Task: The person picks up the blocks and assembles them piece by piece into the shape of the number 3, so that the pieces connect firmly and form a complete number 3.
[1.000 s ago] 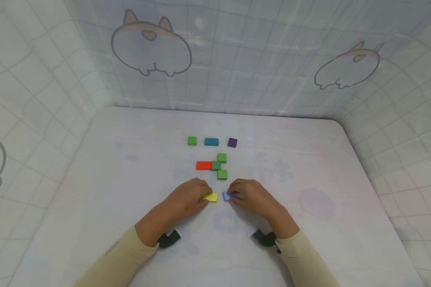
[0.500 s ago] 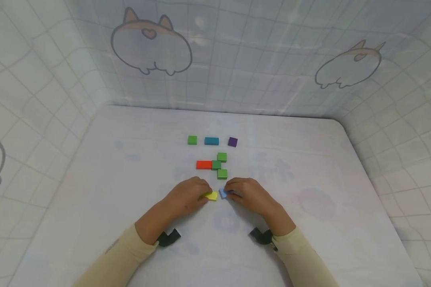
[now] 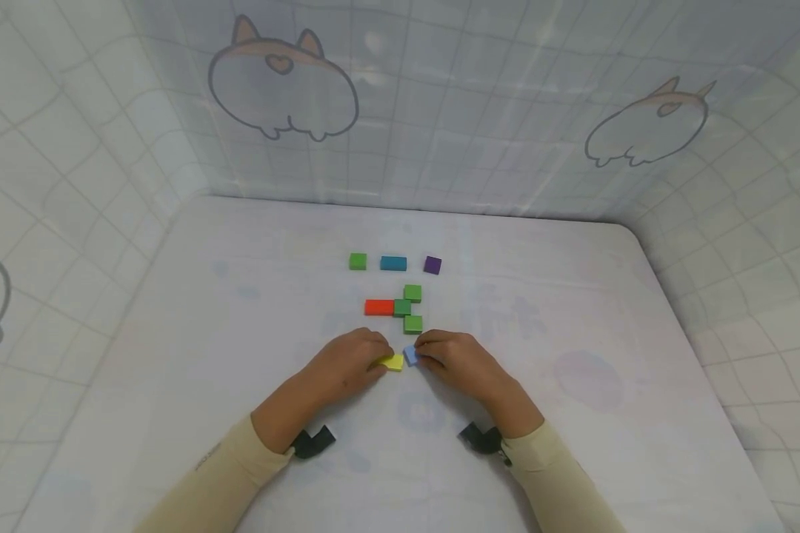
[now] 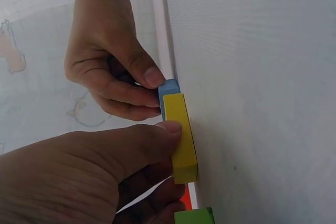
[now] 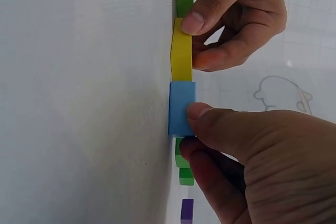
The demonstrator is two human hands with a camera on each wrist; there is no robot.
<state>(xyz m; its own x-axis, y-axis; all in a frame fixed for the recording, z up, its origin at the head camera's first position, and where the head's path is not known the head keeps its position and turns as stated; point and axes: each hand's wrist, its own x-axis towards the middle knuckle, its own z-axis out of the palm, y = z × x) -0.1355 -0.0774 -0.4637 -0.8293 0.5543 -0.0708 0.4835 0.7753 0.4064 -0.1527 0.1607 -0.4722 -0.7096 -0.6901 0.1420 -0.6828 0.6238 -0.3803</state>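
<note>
On the yellow block (image 4: 184, 145) and the light blue block (image 5: 181, 111) we see smooth, mostly matt faces; whether painted wood or plastic, we cannot tell. The red block (image 3: 378, 307) and the purple block (image 3: 432, 265) look just as smooth. The pale tabletop (image 3: 607, 311) looks matt to us, while the printed back wall (image 3: 473, 111) resembles thin, slightly glossy sheeting. We read the beige left sleeve (image 3: 213, 481) as matt cloth.

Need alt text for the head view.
The left hand holds a yellow block, the right hand a light-blue block, close together on a white table. Beyond lie a red block clustered with three green blocks, then a row: green block, teal block, purple block.
</note>
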